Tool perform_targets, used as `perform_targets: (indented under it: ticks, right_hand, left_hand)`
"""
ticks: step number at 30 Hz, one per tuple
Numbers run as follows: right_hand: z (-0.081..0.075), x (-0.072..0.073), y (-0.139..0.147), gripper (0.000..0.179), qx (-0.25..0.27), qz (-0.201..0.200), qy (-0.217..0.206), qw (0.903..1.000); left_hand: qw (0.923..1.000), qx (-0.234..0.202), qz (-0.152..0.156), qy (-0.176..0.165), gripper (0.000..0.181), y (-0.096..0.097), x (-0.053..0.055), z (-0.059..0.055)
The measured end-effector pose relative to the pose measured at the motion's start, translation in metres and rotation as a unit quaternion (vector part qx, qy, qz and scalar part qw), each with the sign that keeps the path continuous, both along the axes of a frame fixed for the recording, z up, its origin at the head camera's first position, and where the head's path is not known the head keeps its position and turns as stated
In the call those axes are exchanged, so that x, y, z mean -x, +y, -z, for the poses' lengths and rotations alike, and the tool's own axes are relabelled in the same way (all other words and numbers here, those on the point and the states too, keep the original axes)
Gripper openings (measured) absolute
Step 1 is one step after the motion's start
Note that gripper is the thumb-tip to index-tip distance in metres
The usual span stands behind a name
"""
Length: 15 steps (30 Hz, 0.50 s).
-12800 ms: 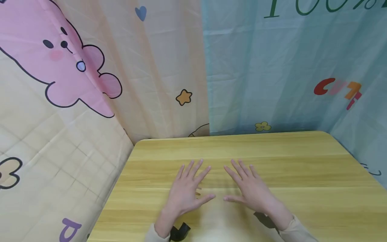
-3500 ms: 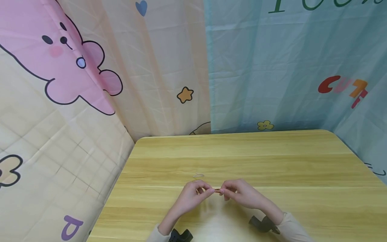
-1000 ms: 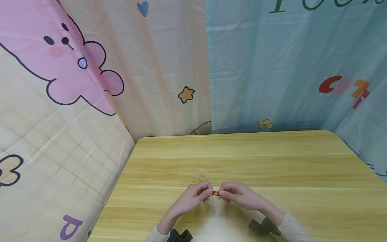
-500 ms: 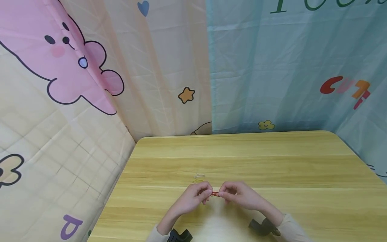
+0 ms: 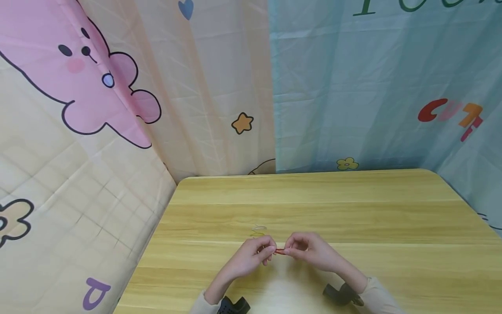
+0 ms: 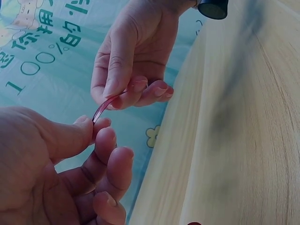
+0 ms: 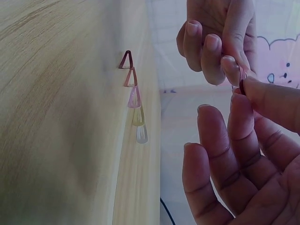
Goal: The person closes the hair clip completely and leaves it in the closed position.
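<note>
Between my two hands is a red snap hair clip, held just above the table. My left hand pinches one end with thumb and forefinger. The other end sits between the thumb and forefinger of my right hand. In the left wrist view the clip looks slightly bowed. The right wrist view has a row of triangular snap clips on the table: dark red, orange-red, pink, yellow and white. In the head view my left hand hides most of that row.
The wood-grain table reaches back to printed curtains behind it and on both sides. Black wrist cameras hang under both forearms. A dark cable runs beyond the table edge.
Both hands were spread open over the table at first, then pinched a brownish clip; from one second ago they hold the red one. Over the last second they barely move.
</note>
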State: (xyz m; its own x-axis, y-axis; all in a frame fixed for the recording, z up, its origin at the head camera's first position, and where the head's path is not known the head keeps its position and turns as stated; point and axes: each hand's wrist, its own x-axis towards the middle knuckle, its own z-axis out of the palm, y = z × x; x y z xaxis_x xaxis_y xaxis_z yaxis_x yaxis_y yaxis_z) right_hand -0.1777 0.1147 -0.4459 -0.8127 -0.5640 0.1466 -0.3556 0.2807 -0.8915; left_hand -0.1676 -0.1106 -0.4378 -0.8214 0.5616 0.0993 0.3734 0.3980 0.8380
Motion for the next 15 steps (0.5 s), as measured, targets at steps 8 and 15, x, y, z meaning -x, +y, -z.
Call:
perform_targets:
  ticks: [8,15]
  right_hand:
    - [0.006,0.004,0.004,0.005,0.011,-0.009,-0.009,0.9999]
    - [0.012,0.006,0.005,0.007,-0.005,-0.005,-0.006,1.0]
  left_hand:
    - [1.0,0.003,0.007,-0.005,0.018,-0.002,0.005,0.008]
    - [0.9999,0.017,0.002,0.002,0.018,-0.002,0.004,0.011]
